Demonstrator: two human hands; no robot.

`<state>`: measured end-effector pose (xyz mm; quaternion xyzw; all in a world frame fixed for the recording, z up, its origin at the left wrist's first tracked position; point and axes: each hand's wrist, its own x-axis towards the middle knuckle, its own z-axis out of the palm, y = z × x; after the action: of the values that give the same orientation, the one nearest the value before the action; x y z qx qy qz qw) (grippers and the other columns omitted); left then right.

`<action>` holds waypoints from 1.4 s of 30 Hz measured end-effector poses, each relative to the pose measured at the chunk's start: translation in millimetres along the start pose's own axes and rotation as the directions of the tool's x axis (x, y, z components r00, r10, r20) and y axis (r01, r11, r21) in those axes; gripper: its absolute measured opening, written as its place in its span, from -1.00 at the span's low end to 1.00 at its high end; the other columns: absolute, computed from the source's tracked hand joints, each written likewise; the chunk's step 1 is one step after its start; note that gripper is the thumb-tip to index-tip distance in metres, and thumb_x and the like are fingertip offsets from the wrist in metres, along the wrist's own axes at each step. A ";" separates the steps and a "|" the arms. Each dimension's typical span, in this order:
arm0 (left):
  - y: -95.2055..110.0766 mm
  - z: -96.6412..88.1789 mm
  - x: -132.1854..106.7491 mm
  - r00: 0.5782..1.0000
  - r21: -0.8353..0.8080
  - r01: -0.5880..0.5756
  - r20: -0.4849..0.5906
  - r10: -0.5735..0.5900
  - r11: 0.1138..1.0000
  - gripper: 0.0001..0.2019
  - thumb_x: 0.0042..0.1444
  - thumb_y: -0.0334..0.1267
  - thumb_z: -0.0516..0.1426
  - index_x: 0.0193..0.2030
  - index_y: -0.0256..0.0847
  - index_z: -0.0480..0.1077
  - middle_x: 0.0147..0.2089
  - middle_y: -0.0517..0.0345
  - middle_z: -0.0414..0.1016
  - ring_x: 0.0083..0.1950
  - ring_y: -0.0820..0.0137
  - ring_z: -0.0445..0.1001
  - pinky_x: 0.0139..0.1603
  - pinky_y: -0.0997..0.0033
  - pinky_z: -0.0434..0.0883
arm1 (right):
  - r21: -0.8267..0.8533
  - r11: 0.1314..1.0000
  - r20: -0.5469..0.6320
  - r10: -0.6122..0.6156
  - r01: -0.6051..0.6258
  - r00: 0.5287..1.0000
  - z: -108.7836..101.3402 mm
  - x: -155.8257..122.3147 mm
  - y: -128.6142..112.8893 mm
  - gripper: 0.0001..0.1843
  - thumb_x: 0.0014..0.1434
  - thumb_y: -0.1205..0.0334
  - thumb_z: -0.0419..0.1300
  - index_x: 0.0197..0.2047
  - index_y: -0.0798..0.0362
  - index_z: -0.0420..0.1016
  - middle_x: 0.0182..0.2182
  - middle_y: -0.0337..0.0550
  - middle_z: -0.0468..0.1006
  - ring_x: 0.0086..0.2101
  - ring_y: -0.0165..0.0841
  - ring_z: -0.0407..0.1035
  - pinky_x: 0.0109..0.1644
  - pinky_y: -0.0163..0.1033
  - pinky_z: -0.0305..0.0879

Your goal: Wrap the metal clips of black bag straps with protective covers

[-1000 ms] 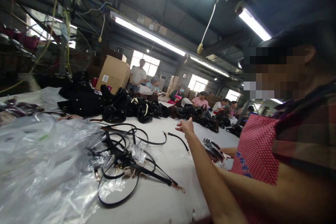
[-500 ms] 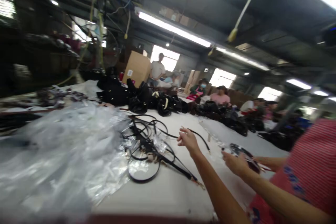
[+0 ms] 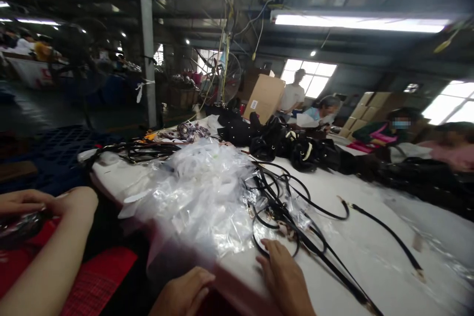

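Two hands show at the bottom edge. The right hand (image 3: 283, 276) lies palm down on the table (image 3: 370, 261), fingers stretched flat and close together, gripping nothing; its fingertips (image 3: 267, 246) reach the nearest loop of the straps (image 3: 281, 207). The left hand (image 3: 183, 292) rests at the table's near edge, fingers loosely bent and holding nothing that shows, just below the bags (image 3: 200, 192).

The straps are a tangle of thin black leather with small metal clips, lying mid-table straight ahead of the right hand. One long strap (image 3: 385, 231) runs off alone to the right, clear of the tangle. The bags, a crumpled heap of clear plastic, lie against the tangle's left side and partly over it, hiding some strap ends. More dark straps (image 3: 140, 150) lie beyond the heap at the far left corner.

Behind the tangle a row of black handbags (image 3: 281, 143) crosses the table, with a box (image 3: 266, 96) and a fan (image 3: 222, 76) behind them. Co-workers sit along the far right side.

At the left a co-worker's arm (image 3: 48, 256) crosses the view over red checked cloth, the hand on something dark (image 3: 18, 227), too blurred to tell.
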<state>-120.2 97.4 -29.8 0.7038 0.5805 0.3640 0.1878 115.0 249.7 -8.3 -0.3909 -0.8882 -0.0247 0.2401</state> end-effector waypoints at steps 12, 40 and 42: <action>-2.5 2.1 53.4 0.998 0.456 0.068 -0.032 -0.060 0.887 -0.62 0.20 -0.53 0.02 0.15 -0.29 0.36 0.15 -0.15 0.43 0.12 0.04 0.40 0.09 -0.10 0.44 | -0.193 0.979 -0.025 0.058 -0.062 0.998 -1.9 26.5 63.8 -0.62 0.29 0.39 -0.04 0.13 0.10 0.37 -0.06 0.06 0.53 -0.13 -0.16 0.50 -0.22 -0.19 0.45; -11.5 -7.1 77.2 0.983 0.277 0.122 -0.165 -0.078 0.953 -0.85 0.34 -0.37 -0.01 -0.16 -0.18 0.38 -0.15 0.10 0.46 -0.13 0.30 0.46 -0.08 0.31 0.41 | -0.016 0.987 -0.027 -0.158 0.158 0.987 15.8 4.7 45.5 -0.65 0.14 0.48 -0.04 -0.18 -0.03 0.48 -0.30 -0.12 0.65 -0.32 -0.27 0.59 -0.30 -0.29 0.50; -11.4 -7.9 81.1 0.964 0.359 0.137 -0.262 -0.041 0.923 -0.72 0.28 -0.42 0.05 0.11 -0.18 0.29 0.08 -0.01 0.39 0.03 0.22 0.44 0.04 0.22 0.42 | 0.010 0.985 -0.057 -0.172 0.173 0.983 16.0 2.3 44.6 -0.64 0.13 0.47 -0.04 -0.14 -0.03 0.49 -0.25 -0.10 0.66 -0.29 -0.27 0.60 -0.27 -0.31 0.53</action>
<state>-128.7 176.4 -8.5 0.6477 0.6898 0.3235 -0.0077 138.6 285.9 -27.8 -0.3097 -0.9119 -0.0498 0.2648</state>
